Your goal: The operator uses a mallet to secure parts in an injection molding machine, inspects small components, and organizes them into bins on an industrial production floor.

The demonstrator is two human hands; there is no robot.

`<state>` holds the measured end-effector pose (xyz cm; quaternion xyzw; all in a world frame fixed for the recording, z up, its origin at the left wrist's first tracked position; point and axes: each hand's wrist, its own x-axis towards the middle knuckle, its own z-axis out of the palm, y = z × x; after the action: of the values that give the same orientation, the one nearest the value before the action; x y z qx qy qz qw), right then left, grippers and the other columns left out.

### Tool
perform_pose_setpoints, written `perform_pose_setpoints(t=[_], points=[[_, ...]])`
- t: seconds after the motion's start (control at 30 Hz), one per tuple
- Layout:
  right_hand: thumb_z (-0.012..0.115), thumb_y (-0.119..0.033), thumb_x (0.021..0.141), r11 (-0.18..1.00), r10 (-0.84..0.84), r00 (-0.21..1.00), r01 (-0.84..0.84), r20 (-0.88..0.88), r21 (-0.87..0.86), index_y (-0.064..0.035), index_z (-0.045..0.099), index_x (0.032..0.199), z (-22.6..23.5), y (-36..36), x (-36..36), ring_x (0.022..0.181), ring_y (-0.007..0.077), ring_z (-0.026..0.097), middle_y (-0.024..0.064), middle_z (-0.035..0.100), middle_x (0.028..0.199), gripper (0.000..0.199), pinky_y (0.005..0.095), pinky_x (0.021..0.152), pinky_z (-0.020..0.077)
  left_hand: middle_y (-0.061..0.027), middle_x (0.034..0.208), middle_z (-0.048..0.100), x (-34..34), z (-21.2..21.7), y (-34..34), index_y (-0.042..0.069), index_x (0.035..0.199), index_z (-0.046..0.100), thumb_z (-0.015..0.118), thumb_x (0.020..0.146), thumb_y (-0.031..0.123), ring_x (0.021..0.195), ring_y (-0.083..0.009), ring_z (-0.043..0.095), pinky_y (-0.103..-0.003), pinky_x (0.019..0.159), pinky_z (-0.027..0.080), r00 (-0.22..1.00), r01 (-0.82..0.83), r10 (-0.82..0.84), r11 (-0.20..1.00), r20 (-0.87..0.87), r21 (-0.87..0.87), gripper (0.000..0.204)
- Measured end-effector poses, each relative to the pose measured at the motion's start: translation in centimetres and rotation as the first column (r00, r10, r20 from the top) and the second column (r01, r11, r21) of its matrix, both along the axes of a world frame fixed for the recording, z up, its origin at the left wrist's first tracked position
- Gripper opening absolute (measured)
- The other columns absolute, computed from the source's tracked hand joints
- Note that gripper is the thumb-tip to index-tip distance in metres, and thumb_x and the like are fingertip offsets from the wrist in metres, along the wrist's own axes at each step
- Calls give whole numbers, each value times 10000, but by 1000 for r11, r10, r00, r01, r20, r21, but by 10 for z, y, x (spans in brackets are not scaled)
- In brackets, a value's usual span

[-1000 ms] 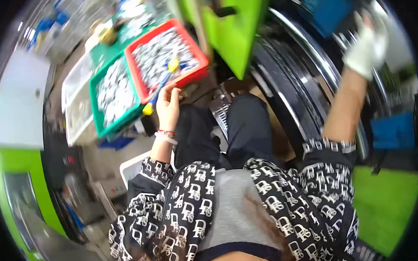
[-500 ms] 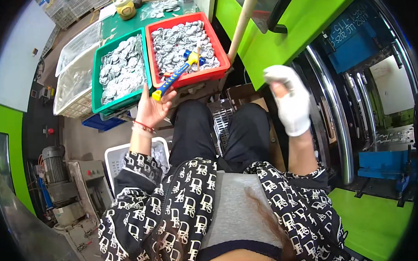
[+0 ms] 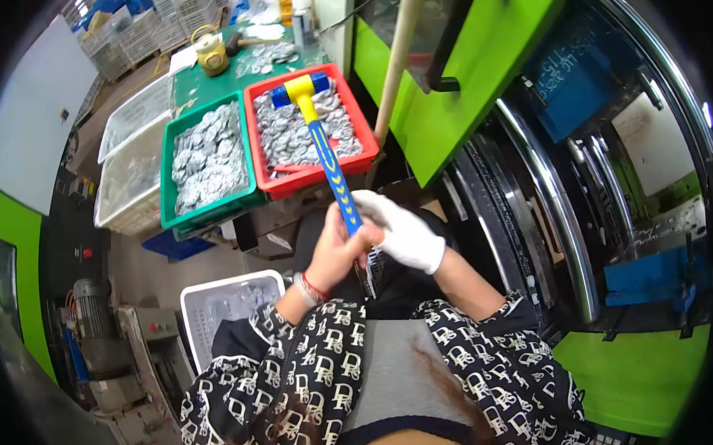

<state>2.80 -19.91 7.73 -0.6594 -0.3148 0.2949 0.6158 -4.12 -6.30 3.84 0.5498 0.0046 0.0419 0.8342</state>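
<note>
A mallet [image 3: 326, 154] with a yellow head, blue striking faces and a blue-and-yellow handle points away from me. Its head is over the red bin [image 3: 315, 181] of small grey metal parts. My bare left hand [image 3: 335, 251] is closed around the lower end of the handle. From the right, my right hand [image 3: 403, 235], in a white glove, meets it with curled fingers against the same handle; its fingertips are partly hidden. Both hands are above my lap. To the left of the red bin stands a green bin [image 3: 165, 163] full of flat round grey parts.
White crates [image 3: 133, 117] stand left of the bins. A white basket [image 3: 192, 313] sits low beside my left arm. A yellow pot [image 3: 212, 60] is on the green table. On the right are a green machine door [image 3: 420, 132] and steel bars [image 3: 561, 213]; a pole [image 3: 396, 66] leans nearby.
My right hand has come in from the right to the mallet handle. The mallet has swung more upright and nearer my middle, and my left fingers have closed around its handle.
</note>
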Motion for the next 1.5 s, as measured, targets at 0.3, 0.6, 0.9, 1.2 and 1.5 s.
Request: perform_pose_setpoints(t=[0.3, 0.6, 0.9, 1.2, 1.5], points=[[607, -168, 849, 944, -248, 968, 234, 32, 233, 9, 562, 1040, -1, -29, -17, 881, 146, 578, 78, 612, 966, 264, 274, 796, 459, -84, 989, 540, -8, -4, -33, -4, 1210, 337, 618, 810, 51, 786, -123, 584, -247, 676, 491, 944, 251, -329, 736, 7, 629, 492], [513, -432, 873, 293, -875, 461, 747, -148, 596, -42, 491, 930, 43, -178, 34, 428, 131, 480, 9, 476, 584, 395, 271, 405, 406, -82, 1077, 523, 67, 72, 4, 3, 1176, 441, 498, 885, 37, 913, -137, 534, -259, 811, 426, 893, -229, 18, 879, 450, 418, 299], [440, -476, 898, -110, -864, 106, 914, -492, 390, -52, 483, 1008, 108, -297, 148, 361, 107, 335, 5, 376, 531, 440, 261, 325, 284, -41, 881, 539, 204, 180, -20, 13, 1104, 495, 573, 885, 216, 773, -96, 505, -224, 683, 411, 802, -330, 98, 895, 589, 300, 308], [384, -665, 807, -299, -540, 632, 473, -556, 829, -164, 459, 685, 119, -303, 201, 340, 115, 230, -19, 256, 454, 521, 261, 343, 181, 71, 538, 375, 234, 159, -51, 107, 719, 460, 554, 900, 222, 433, -20, 332, -200, 390, 250, 794, -468, 325, 866, 514, 176, 234], [437, -665, 796, 53, -441, 562, 795, -700, 604, -167, 419, 631, 115, -279, 226, 318, 127, 270, -14, 294, 438, 526, 277, 333, 213, 67, 508, 345, 226, 164, -58, 117, 739, 484, 516, 914, 229, 401, -30, 294, -199, 378, 243, 814, -471, 334, 858, 475, 204, 210]])
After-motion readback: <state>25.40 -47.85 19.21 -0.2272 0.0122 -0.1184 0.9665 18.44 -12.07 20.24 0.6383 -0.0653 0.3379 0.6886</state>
